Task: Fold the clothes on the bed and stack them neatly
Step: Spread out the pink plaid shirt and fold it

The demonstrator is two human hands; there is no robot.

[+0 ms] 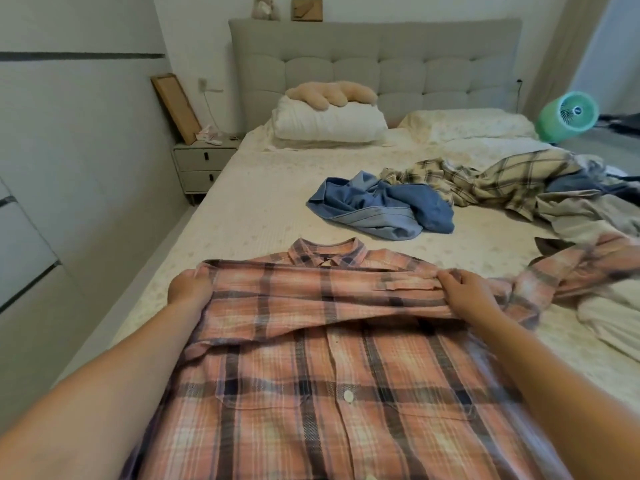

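Pink plaid shirt near bed edge

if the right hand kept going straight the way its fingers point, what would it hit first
The right hand points left along the pink plaid shirt's fold, so it would likely just slide over more shirt, toward the left hand; depth is unclear.

Domestic bedroom. A bed with a tufted grey headboard carries a white pillow; a two-drawer nightstand stands beside it, a green fan opposite, and loose clothes lie on the mattress.
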